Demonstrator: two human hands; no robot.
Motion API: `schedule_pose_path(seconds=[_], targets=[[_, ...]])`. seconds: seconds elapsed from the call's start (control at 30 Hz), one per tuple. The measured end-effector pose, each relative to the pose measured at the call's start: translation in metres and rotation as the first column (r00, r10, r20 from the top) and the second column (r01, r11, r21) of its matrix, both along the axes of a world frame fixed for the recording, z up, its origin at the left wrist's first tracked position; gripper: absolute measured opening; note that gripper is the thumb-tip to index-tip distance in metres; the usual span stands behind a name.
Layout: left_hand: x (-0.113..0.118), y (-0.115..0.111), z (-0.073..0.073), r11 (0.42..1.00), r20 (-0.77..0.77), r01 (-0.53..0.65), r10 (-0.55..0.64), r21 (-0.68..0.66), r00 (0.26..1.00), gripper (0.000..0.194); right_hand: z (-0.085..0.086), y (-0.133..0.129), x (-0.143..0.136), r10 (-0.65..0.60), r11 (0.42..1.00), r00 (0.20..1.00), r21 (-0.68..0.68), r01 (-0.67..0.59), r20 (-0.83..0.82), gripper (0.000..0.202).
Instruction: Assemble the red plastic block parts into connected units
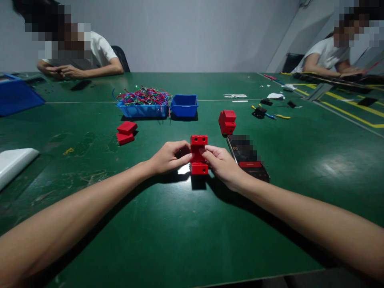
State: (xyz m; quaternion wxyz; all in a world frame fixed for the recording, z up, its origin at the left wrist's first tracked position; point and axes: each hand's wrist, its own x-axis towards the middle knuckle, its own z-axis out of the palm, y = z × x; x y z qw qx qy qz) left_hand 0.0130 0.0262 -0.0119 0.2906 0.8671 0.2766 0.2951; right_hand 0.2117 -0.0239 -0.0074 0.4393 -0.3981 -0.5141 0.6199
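A red block-shaped part (199,169) with small round holes at its top and bottom ends is held upright over the green table (192,224). My left hand (171,158) grips it from the left with thumb and fingers. From the right, my right hand (223,164) pinches its middle. Just beyond my right hand stands another red part (228,122), and a phone (249,156) lies beside that hand. Two flat red pieces (126,130), one leaning on the other, are to the left, beyond my left forearm.
A blue tray of coloured wires (144,110) and a smaller blue bin (184,106) stand ahead. A white object (15,162) and a large blue bin (18,96) are at left. Black parts (259,112) lie at right. Two people (102,50) (325,54) sit across the table.
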Motion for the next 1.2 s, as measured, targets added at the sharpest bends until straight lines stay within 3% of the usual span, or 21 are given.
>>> schedule_pose_path(seconds=[0.5,1.2], targets=[[0.0033,-0.0018,0.0031,0.998,0.000,-0.009,0.009,-0.062,1.000,0.036,-0.0028,0.0007,0.0057,0.047,0.994,0.998,0.096,-0.050,0.034,0.041],[0.0040,-0.0012,0.0035,0.998,-0.022,-0.022,0.021,-0.051,1.000,0.039,-0.0035,0.0009,0.0085,0.048,0.991,0.998,0.119,-0.053,0.046,0.044]])
